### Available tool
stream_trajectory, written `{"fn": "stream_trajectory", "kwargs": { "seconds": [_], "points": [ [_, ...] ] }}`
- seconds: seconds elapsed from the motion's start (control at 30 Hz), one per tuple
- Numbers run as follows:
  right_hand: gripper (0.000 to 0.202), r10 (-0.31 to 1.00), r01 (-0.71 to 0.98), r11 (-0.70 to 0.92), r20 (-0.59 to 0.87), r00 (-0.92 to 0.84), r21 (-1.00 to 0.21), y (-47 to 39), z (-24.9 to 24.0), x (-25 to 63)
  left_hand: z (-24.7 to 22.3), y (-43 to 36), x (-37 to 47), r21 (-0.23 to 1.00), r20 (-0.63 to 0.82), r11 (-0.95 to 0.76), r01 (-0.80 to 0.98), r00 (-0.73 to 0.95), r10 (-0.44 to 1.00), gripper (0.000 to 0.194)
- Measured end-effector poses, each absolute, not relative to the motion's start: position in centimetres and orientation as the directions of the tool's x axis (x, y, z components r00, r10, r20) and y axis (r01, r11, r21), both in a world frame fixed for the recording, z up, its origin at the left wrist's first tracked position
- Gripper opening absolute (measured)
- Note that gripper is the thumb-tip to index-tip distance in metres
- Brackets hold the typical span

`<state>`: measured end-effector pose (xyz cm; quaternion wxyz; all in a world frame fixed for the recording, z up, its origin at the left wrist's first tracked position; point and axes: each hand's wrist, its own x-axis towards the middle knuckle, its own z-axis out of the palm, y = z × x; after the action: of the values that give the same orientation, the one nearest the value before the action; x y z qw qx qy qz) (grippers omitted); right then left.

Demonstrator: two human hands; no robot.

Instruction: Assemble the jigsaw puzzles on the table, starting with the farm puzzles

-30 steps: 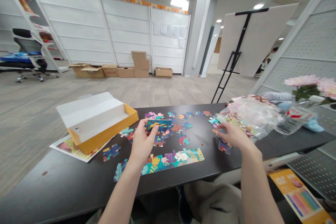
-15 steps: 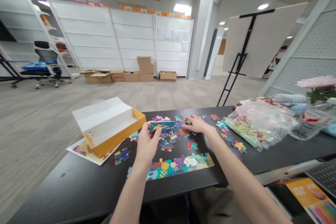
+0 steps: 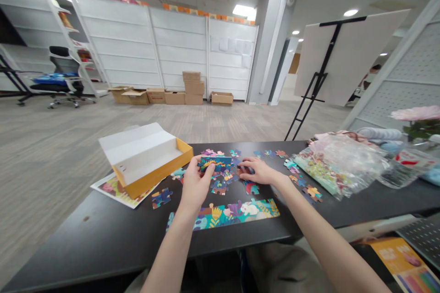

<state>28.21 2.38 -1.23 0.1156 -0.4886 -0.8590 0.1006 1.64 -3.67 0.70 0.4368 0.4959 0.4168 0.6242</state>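
The left hand (image 3: 195,185) pinched a blue puzzle piece (image 3: 222,163); the right hand (image 3: 259,170) had come nearer it, fingers curled over loose puzzle pieces (image 3: 252,188), its grip unclear. The joined puzzle strip (image 3: 237,213) lay closer in on the tabletop (image 3: 127,233).

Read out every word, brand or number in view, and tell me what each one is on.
No text can be read with certainty.
Orange package: pale lettering, too blurred.
Clear plastic container: red marking, unreadable.
Cardboard box by the shelving: print too small.
Paper sheets on the white panel: too faint.
Joined puzzle strip: no lettering visible.
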Motion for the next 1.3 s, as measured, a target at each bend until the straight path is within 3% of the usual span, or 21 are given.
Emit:
{"fn": "stream_trajectory", "kwargs": {
  "seconds": [0.2,0.63,0.83,1.0,1.13,1.3],
  "points": [
    [0.035,0.846,0.794,0.529,0.113,-0.521,-0.299,1.2,-1.1,29.6,0.6,-3.5,1.1,0.958,0.254,-0.268,-0.106,-0.129,0.958,0.036],
    [0.029,0.889,0.837,0.459,0.160,-0.430,-0.300,-1.7,-1.2,36.5,0.7,-3.7,1.3,0.965,0.237,-0.248,-0.087,-0.119,0.964,0.035],
    [0.027,0.883,0.824,0.467,0.224,-0.413,-0.322,-2.7,0.2,34.2,0.3,-3.5,1.8,0.956,0.281,-0.287,-0.055,-0.096,0.955,0.029],
    [0.025,0.815,0.731,0.557,0.090,-0.573,-0.394,-4.0,1.4,29.2,0.5,-3.6,2.3,0.962,0.265,-0.269,-0.038,-0.083,0.961,0.031],
    [0.013,0.824,0.766,0.525,-0.003,-0.567,-0.371,-3.9,1.5,28.8,0.6,-3.6,2.5,0.963,0.261,-0.264,-0.050,-0.071,0.963,0.030],
    [0.016,0.834,0.791,0.510,-0.034,-0.551,-0.337,-3.5,1.2,31.3,0.7,-3.5,2.5,0.965,0.258,-0.261,-0.029,-0.061,0.964,0.029]
  ]
}}
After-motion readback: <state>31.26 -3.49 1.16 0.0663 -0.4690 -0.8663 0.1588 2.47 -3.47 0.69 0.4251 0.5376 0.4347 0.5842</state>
